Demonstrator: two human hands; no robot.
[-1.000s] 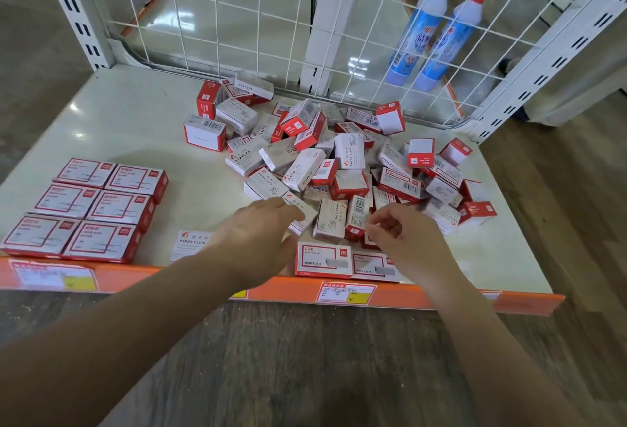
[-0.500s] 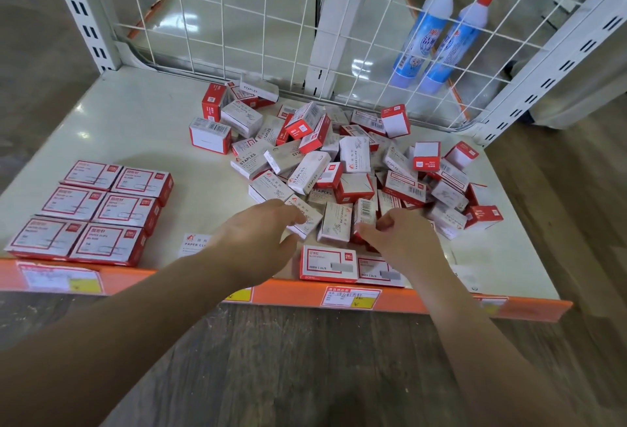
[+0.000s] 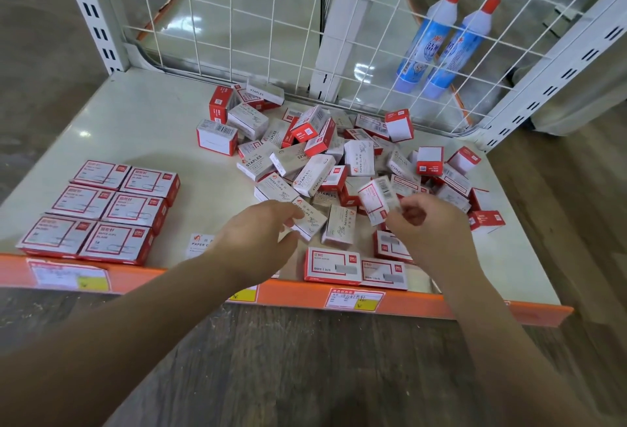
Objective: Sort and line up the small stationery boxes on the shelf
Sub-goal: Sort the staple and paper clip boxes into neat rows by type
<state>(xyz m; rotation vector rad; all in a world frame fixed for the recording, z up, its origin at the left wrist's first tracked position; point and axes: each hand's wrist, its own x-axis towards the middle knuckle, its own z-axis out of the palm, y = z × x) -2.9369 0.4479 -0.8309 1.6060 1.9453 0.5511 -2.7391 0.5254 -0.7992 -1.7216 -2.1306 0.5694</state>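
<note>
Your right hand point(image 3: 429, 223) pinching a red-and-white box point(image 3: 377, 201), lifted and blurred; your left hand point(image 3: 258, 240) seemingly gripping a paper-clip box point(image 3: 310, 221).

"STAPLES" on grey box point(image 3: 309, 178), "PAPER CLIPS" on white box point(image 3: 359, 162)

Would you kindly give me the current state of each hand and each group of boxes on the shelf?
right hand: pinches a red-and-white box, lifted and tilted.
left hand: fingers on a grey box at the pile's edge.
pile: jumbled, unsorted.
red boxes on the left: flat, in neat rows.
two front boxes: flat, side by side.
</note>
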